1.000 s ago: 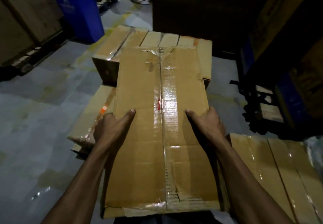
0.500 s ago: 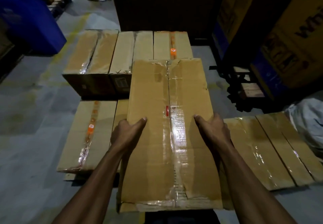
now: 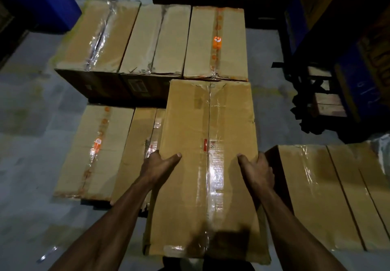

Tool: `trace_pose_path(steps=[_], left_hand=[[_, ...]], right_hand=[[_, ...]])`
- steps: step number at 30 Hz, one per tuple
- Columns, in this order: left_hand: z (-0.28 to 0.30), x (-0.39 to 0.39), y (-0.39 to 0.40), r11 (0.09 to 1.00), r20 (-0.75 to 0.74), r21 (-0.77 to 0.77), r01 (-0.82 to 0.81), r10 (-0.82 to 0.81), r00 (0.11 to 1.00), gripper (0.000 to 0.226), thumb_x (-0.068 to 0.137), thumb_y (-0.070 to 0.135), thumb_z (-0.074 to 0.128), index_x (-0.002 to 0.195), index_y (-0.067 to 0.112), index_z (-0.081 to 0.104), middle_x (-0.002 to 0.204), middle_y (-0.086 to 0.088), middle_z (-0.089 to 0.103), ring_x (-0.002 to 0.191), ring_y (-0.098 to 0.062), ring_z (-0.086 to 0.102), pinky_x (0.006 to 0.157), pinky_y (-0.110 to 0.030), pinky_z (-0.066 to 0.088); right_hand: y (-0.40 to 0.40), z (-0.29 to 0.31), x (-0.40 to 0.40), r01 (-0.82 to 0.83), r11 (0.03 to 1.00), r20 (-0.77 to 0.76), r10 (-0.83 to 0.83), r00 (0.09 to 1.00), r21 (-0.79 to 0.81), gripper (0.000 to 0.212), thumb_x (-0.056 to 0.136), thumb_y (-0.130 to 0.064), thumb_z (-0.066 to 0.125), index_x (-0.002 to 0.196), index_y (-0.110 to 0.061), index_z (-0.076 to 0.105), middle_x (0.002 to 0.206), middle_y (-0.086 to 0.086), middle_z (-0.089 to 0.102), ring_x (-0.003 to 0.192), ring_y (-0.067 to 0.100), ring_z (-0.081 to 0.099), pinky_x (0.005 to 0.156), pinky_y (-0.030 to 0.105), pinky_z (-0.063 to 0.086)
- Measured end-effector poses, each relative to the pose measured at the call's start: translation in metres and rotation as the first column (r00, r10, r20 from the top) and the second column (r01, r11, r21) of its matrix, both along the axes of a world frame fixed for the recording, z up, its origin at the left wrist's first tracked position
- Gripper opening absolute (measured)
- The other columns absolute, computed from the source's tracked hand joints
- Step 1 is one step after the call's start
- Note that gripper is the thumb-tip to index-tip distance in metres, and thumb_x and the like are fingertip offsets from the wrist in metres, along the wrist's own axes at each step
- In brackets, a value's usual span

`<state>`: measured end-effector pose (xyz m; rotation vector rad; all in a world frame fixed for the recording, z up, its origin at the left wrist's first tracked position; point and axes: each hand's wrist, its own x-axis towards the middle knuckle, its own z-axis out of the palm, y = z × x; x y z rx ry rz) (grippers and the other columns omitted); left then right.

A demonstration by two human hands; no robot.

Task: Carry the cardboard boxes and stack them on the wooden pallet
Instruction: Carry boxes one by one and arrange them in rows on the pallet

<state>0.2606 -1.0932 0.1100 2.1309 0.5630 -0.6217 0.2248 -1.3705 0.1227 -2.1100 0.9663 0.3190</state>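
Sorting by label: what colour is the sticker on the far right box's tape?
Orange sticker, clearest in the head view.

Held box: taped cardboard box (image 3: 207, 165), long axis pointing away from camera.
Left hand (image 3: 157, 166): gripped left edge, thumb on top.
Right hand (image 3: 258, 170): gripped right edge, thumb on top.
Beyond: three stacked boxes (image 3: 152, 40) side by side.

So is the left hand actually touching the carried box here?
Touching. Head view: the left hand grips the carried box's left edge, thumb lying on its top.
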Motion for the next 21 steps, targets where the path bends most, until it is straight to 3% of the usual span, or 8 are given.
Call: trace_pose_path(steps=[3, 7, 11, 14, 18, 21], left_hand=[[-0.016, 0.011, -0.008, 0.998, -0.024, -0.057, -0.013, 0.011, 1.0, 0.065, 0.076, 0.061, 0.075, 0.125, 0.02, 0.061, 0.108, 0.0, 0.07, 0.098, -0.022, 0.066, 0.087, -0.038, 0.055], [-0.036, 0.028, -0.015, 0.998, -0.025, -0.06, -0.027, 0.026, 0.999, 0.08, 0.062, 0.072, 0.071, 0.123, 0.022, 0.061, 0.108, 0.003, 0.071, 0.099, -0.02, 0.066, 0.09, -0.042, 0.056], [-0.053, 0.039, -0.026, 0.994, -0.026, -0.093, -0.056, 0.054, 0.998, 0.058, 0.082, 0.051, 0.074, 0.125, 0.017, 0.058, 0.109, 0.001, 0.069, 0.098, -0.019, 0.066, 0.08, -0.032, 0.054], [-0.07, 0.044, -0.037, 0.998, -0.012, -0.026, -0.06, 0.06, 0.998, 0.056, 0.092, 0.04, 0.068, 0.136, 0.012, 0.047, 0.123, -0.008, 0.065, 0.11, -0.029, 0.063, 0.09, -0.036, 0.051], [-0.086, 0.046, -0.042, 0.996, 0.014, 0.005, -0.089, 0.089, 0.996, 0.057, 0.093, 0.035, 0.067, 0.138, 0.01, 0.042, 0.127, -0.011, 0.064, 0.117, -0.034, 0.061, 0.099, -0.044, 0.05], [-0.089, 0.042, -0.041, 0.996, 0.026, 0.005, -0.094, 0.094, 0.995, 0.055, 0.094, 0.034, 0.066, 0.137, 0.011, 0.042, 0.128, -0.011, 0.064, 0.117, -0.033, 0.06, 0.099, -0.042, 0.05]], right_hand=[[-0.011, -0.015, 0.01, 0.0, 0.999, -0.012, 0.0, 1.0, 0.034, 0.058, 0.09, -0.054, 0.06, 0.135, -0.019, 0.048, 0.122, 0.012, 0.061, 0.112, 0.038, 0.055, 0.085, 0.04, 0.039], [-0.024, -0.034, 0.023, -0.021, 0.998, 0.003, 0.021, 1.0, 0.066, 0.056, 0.093, -0.048, 0.06, 0.139, -0.019, 0.046, 0.124, 0.011, 0.06, 0.113, 0.036, 0.055, 0.089, 0.04, 0.042], [-0.029, -0.055, 0.034, -0.008, 0.991, -0.011, 0.01, 1.0, 0.135, 0.057, 0.095, -0.045, 0.059, 0.144, -0.023, 0.039, 0.129, 0.007, 0.056, 0.12, 0.034, 0.053, 0.097, 0.044, 0.042], [-0.025, -0.073, 0.044, -0.013, 0.977, -0.024, 0.019, 1.0, 0.212, 0.065, 0.093, -0.045, 0.062, 0.147, -0.029, 0.03, 0.136, 0.005, 0.053, 0.123, 0.034, 0.052, 0.103, 0.056, 0.044], [-0.027, -0.089, 0.055, -0.041, 0.97, -0.036, 0.051, 0.998, 0.24, 0.072, 0.092, -0.041, 0.065, 0.149, -0.032, 0.023, 0.139, 0.008, 0.051, 0.124, 0.035, 0.051, 0.103, 0.054, 0.044], [-0.029, -0.093, 0.055, -0.058, 0.977, -0.06, 0.071, 0.996, 0.203, 0.075, 0.091, -0.048, 0.064, 0.148, -0.038, 0.017, 0.14, 0.009, 0.051, 0.125, 0.037, 0.051, 0.105, 0.059, 0.041]])
